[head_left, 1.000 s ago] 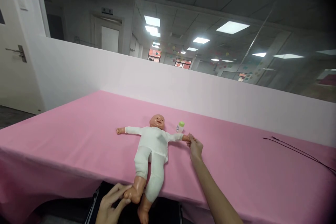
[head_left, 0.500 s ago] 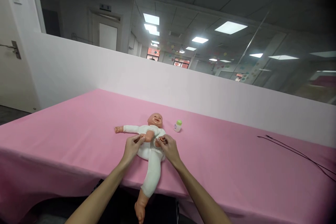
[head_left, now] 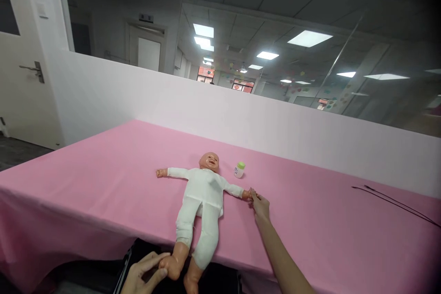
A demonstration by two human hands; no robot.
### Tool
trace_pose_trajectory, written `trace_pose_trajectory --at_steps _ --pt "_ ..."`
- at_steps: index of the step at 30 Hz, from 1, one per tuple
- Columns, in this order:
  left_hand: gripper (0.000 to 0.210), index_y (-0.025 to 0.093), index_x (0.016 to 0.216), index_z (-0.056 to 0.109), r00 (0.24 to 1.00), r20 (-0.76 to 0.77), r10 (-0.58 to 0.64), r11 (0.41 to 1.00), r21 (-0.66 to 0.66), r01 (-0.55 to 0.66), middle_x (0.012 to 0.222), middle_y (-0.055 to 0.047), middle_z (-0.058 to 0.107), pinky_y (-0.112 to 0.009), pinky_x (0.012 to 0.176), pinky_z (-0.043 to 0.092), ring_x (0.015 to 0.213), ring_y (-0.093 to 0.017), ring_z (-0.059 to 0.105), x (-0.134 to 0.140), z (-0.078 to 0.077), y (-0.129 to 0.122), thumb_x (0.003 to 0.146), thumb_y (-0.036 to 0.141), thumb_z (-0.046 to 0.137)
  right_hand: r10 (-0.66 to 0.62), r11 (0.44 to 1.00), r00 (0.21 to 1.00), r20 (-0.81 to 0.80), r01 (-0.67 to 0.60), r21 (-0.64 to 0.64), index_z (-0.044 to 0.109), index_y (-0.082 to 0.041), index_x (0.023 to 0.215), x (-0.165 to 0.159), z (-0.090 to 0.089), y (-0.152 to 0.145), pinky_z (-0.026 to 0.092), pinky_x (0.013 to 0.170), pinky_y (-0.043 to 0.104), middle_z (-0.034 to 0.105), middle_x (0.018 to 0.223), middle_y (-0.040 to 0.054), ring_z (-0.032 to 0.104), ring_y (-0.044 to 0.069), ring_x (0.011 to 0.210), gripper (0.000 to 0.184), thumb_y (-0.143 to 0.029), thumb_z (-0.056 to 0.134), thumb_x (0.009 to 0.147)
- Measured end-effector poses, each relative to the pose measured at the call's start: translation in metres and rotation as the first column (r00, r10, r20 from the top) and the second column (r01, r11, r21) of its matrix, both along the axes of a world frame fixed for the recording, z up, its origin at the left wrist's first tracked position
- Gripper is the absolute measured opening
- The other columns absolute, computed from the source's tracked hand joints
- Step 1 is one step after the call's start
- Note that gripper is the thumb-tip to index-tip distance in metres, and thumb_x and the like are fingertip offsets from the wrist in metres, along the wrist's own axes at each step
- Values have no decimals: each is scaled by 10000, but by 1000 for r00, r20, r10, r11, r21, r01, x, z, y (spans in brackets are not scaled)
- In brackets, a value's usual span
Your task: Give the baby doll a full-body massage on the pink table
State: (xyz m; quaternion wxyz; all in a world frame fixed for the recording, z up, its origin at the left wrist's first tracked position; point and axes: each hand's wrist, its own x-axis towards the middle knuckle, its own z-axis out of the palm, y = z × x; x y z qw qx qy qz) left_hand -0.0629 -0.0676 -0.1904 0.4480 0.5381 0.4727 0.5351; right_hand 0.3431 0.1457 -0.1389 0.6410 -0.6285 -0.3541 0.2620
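A baby doll [head_left: 204, 189] in white clothes lies on its back on the pink-covered table [head_left: 113, 179], head toward the wall. Both its legs hang past the near edge. My left hand [head_left: 143, 273] pinches one of its feet [head_left: 171, 266], the one on the left, between thumb and fingers. Out to the right, my right hand [head_left: 260, 204] grips the doll's hand [head_left: 246, 194], that arm stretched sideways. The doll's other arm [head_left: 177, 173] lies straight out to the left, untouched.
A small bottle with a green cap [head_left: 240, 170] stands beside the doll's head. Thin black cables [head_left: 392, 202] lie at the table's right. Behind the table runs a white wall [head_left: 206, 110] with glass above it. A door [head_left: 31, 82] is at the left.
The doll's folded leg has come down straight toward me with my left hand on its foot. My right hand has drawn the doll's arm away from its body, out to the right.
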Motion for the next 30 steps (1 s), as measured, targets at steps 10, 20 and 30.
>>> trace_pose_trajectory --at_steps 10,20,30 --pt "369 170 1000 817 995 102 -20 983 183 1 998 -81 788 -301 845 529 950 -265 698 29 101 95 887 508 723 355 914 873 334 -399 72 749 -162 836 -92 80 -39 457 494 284 677 633 29 557 160 517 543 -697 777 742" --pt "398 136 974 822 993 112 -32 980 200 9 962 -108 786 -333 819 532 901 -274 694 45 98 118 874 508 725 435 886 830 349 -463 -3 732 -165 795 -93 66 -37 449 504 283 661 594 23 557 164 502 532 -696 751 775" --pt "431 219 1002 857 993 -82 -89 996 17 91 790 -70 713 -300 752 564 788 -245 684 -16 6 1 836 597 733 -22 999 999 -24 21 -42 693 -141 651 7 -4 -11 419 450 275 598 487 3 498 135 445 596 -706 840 532"
